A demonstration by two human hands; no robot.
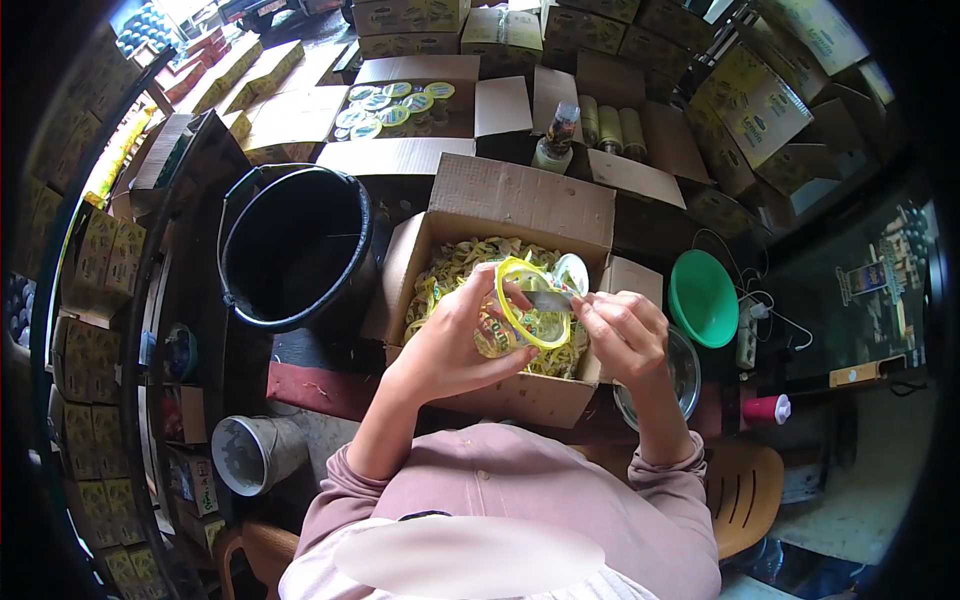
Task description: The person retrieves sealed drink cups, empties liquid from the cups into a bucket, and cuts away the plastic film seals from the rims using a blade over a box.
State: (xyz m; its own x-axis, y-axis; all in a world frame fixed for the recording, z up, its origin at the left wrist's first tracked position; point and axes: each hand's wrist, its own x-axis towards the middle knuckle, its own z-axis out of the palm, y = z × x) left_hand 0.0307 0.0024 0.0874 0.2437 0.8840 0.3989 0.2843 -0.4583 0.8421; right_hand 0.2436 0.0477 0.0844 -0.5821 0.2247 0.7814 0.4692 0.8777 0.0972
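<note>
My left hand [455,335] is wrapped round a clear plastic jar [497,332] with a yellow rim, tilted so that its mouth faces right. In my right hand [625,335] is a small knife [548,301], its blade lying at the jar's mouth. A round whitish lid [571,273] shows just beyond the fingers of my right hand. Beneath both hands stands an open cardboard box [522,196], filled with many yellow-green labels or wrappers [450,262].
A big black bucket [295,245] stands left of the box, a grey bucket [258,455] lower left. At right are a green bowl [703,298], a clear bowl [683,375] and a power strip [747,337]. Behind, a carton [420,68] holds lidded jars [394,115].
</note>
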